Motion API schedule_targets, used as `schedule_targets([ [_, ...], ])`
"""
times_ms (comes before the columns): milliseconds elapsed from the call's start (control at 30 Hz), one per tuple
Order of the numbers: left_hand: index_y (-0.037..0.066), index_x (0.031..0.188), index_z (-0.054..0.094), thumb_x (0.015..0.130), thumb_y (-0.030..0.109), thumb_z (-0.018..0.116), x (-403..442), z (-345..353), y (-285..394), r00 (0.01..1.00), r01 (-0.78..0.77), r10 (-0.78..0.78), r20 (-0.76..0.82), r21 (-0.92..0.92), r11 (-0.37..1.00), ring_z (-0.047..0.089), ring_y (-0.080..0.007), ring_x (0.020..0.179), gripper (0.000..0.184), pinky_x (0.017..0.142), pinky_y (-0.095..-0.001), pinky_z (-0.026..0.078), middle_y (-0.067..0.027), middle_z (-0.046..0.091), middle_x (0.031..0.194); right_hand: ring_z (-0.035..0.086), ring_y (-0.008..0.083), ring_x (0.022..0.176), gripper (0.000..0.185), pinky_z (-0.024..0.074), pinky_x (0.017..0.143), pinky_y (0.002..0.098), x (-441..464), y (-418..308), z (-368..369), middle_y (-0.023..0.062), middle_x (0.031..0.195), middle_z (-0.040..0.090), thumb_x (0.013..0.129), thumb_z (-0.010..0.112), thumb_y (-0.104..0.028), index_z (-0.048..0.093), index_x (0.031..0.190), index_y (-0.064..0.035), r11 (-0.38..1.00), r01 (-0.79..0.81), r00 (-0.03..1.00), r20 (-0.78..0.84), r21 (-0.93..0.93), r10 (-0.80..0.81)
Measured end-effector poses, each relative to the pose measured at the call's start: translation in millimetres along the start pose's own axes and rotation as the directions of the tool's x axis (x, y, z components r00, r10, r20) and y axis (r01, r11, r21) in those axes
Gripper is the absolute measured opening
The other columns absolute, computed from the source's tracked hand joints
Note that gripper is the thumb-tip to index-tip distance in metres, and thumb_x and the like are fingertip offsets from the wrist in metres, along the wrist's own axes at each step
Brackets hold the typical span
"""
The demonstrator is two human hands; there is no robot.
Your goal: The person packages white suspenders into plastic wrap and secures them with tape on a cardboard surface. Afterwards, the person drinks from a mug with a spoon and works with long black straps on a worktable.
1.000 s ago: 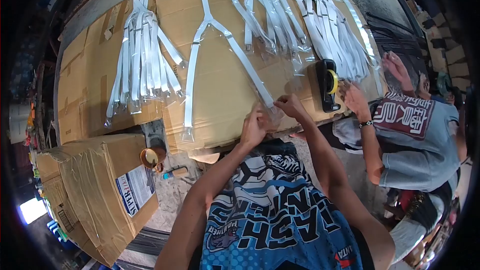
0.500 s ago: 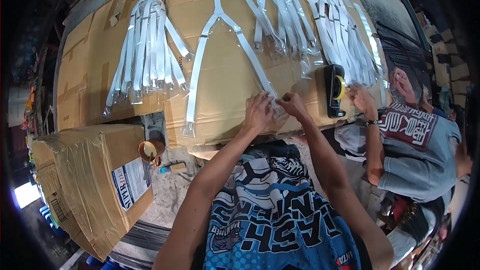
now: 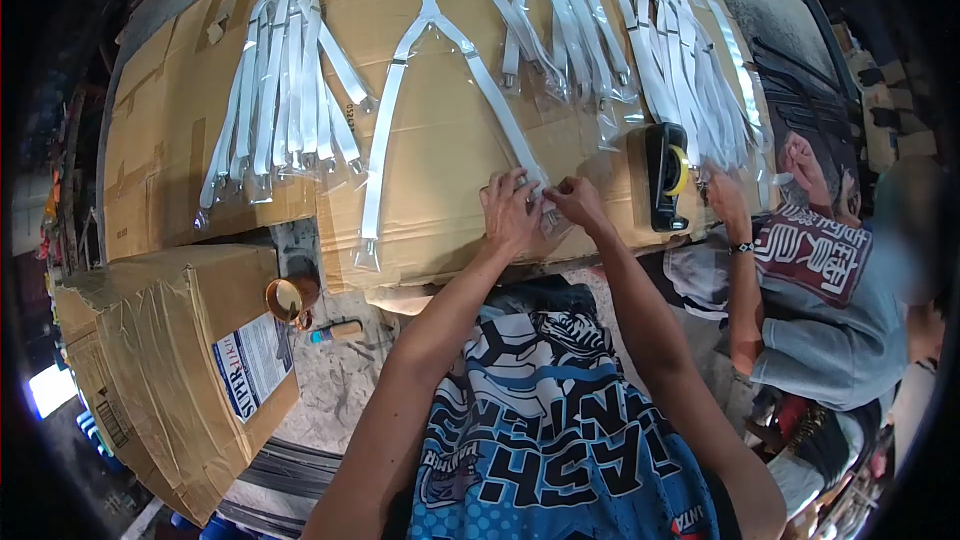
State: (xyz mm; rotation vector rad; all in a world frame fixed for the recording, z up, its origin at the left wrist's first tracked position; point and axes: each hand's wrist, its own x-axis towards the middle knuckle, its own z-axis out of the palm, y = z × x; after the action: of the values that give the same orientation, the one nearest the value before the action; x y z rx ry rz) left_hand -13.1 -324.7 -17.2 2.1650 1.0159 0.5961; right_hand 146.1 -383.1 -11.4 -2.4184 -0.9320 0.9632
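Observation:
A pair of white suspenders lies in a Y shape on the cardboard, its two lower strap ends wrapped in clear plastic. At the lower end of its right strap, my left hand has its fingers curled onto the strap. Close beside it, my right hand pinches the same end around the clip and plastic; the exact grip is partly hidden by the fingers. The other strap end, with its clip in a plastic sleeve, rests loose to the left.
Bundles of white suspenders lie left, at the top and right. A black tape dispenser stands right of my hands. A co-worker's hand is beyond it. A cardboard box and brown mug are lower left.
The view has shifted slightly, moving the scene left and up. Both my hands stay at the strap end, with small finger movements. The co-worker's hands have moved little.

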Motion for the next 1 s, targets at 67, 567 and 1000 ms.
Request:
schedule_targets([
  [67,0.013,0.106,0.071,0.080,0.023,0.071,0,3,0,1.000,0.001,-0.001,-0.018,0.006,1.000,0.043,-0.0291,0.123,0.028,0.097,-0.0455,0.033,-0.0048,0.055,0.128,0.068,0.0297,0.076,0.042,0.0506,0.068,0.0403,4,8,4,0.0191,0.077,0.069,0.078,0.074,-0.039,0.069,0.084,0.0022,1.000,0.023,0.999,-0.040,-0.019,-0.024],
  [567,0.013,0.106,0.071,0.077,0.023,0.072,2,8,9,0.996,0.019,-0.013,-0.085,0.076,0.997,0.044,-0.0271,0.121,0.030,0.097,-0.0454,0.033,-0.0038,0.056,0.123,0.067,0.0374,0.092,0.040,0.0516,0.082,0.0436,-7,-12,-6,0.0214,0.094,0.070,0.076,0.075,-0.035,0.069,0.095,0.0000,0.999,-0.054,0.998,-0.032,0.004,0.054],
  [1000,0.015,0.108,0.070,0.074,0.022,0.073,1,11,6,0.994,0.014,-0.005,-0.113,0.082,0.997,0.044,-0.0251,0.122,0.035,0.099,-0.0455,0.033,-0.0022,0.055,0.124,0.061,0.0230,0.065,0.034,0.0487,0.061,0.0342,-88,114,-143,0.0131,0.081,0.065,0.087,0.069,-0.031,0.068,0.103,-0.0023,0.992,-0.123,0.808,-0.577,0.036,0.121],
])
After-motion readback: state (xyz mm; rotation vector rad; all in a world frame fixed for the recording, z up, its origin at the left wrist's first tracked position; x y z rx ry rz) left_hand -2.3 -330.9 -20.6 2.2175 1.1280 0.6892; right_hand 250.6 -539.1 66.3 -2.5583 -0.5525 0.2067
